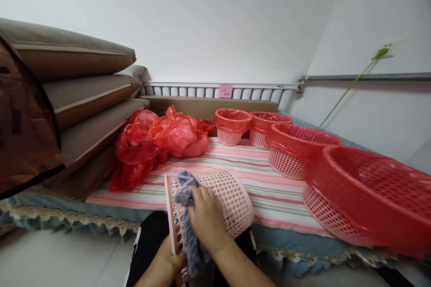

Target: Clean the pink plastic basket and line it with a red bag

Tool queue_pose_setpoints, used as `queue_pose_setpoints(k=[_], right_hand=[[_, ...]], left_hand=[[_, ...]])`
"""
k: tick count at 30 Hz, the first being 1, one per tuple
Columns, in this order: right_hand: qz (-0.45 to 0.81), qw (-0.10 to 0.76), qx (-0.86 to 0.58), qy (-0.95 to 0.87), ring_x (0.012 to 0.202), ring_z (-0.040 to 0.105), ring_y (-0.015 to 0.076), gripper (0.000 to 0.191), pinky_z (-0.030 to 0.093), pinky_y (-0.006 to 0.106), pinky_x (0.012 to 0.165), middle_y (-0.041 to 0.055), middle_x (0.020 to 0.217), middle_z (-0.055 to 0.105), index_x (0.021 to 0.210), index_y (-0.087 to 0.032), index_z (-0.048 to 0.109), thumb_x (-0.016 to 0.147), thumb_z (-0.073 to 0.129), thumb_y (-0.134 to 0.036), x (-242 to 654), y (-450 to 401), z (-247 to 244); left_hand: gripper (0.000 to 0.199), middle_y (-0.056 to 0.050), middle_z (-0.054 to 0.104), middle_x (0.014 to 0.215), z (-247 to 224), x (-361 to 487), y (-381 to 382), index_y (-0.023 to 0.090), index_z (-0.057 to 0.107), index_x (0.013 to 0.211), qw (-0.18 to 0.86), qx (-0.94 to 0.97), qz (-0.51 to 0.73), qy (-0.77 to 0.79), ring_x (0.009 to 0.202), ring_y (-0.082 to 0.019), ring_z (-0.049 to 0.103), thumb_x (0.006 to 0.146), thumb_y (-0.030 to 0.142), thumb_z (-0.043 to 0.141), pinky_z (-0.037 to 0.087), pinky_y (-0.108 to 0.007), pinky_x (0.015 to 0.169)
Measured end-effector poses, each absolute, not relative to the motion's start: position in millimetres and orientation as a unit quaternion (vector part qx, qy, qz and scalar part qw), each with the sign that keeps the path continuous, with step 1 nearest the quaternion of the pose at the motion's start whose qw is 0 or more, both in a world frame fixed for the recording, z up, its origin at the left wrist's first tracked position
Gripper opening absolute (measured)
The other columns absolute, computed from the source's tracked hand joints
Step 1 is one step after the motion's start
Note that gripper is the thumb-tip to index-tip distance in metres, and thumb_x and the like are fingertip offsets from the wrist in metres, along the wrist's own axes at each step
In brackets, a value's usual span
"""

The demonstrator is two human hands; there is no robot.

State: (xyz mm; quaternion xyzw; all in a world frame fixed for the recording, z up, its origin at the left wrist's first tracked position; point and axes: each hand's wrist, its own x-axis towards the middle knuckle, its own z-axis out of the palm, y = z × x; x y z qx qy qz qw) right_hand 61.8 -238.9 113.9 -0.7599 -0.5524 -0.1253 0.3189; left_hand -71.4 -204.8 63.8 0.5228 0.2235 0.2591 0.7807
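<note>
A pale pink plastic basket (232,193) with a mesh of holes lies tipped on its side over my lap, its rim facing left. My left hand (170,255) grips the rim low on the near side. Bunched in my right hand (207,215) is a grey fuzzy cloth (191,237) with lilac parts, pressed against the basket's outer wall near the rim. Part of the cloth hangs down below my fingers.
Several similar baskets (289,163) with red plastic bags over their rims stand along the right. Red plastic bags (171,134) lie heaped at the back left, beside stacked cushions (90,94). A striped sheet (283,202) covers the bed.
</note>
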Motion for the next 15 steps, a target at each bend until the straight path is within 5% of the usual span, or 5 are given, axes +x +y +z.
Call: queue_pose_setpoints(k=[3, 8, 15], right_hand=[[-0.175, 0.264, -0.826, -0.467, 0.092, 0.051, 0.0235, 0.026, 0.04, 0.033, 0.082, 0.0094, 0.094, 0.059, 0.102, -0.014, 0.06, 0.078, 0.049, -0.013, 116, -250, 110], [-0.219, 0.244, -0.856, -0.4, 0.093, 0.051, 0.0252, 0.03, 0.04, 0.034, 0.08, 0.0105, 0.094, 0.059, 0.109, -0.012, 0.058, 0.083, 0.047, -0.021, 171, -270, 103], [-0.148, 0.435, -0.776, -0.433, 0.096, 0.052, 0.0249, 0.033, 0.04, 0.037, 0.087, 0.0119, 0.097, 0.059, 0.096, -0.014, 0.06, 0.084, 0.041, -0.039, 174, -273, 108]], left_hand=[[0.069, -0.01, 0.069, 0.11, 63, -76, -212, 0.018, 0.059, 0.117, 0.801, 0.514, 0.238, 0.193, 0.11, -0.033, 0.057, 0.056, 0.037, 0.083, 0.041, -0.042, 0.099], [0.072, -0.011, 0.065, 0.118, 61, -73, -212, 0.021, 0.056, 0.12, 0.81, 0.523, 0.205, 0.166, 0.11, -0.032, 0.058, 0.057, 0.045, 0.079, 0.04, -0.045, 0.1], [0.078, -0.013, 0.066, 0.117, 56, -71, -206, 0.018, 0.055, 0.12, 0.795, 0.545, 0.214, 0.162, 0.111, -0.034, 0.056, 0.054, 0.052, 0.078, 0.043, -0.044, 0.095]])
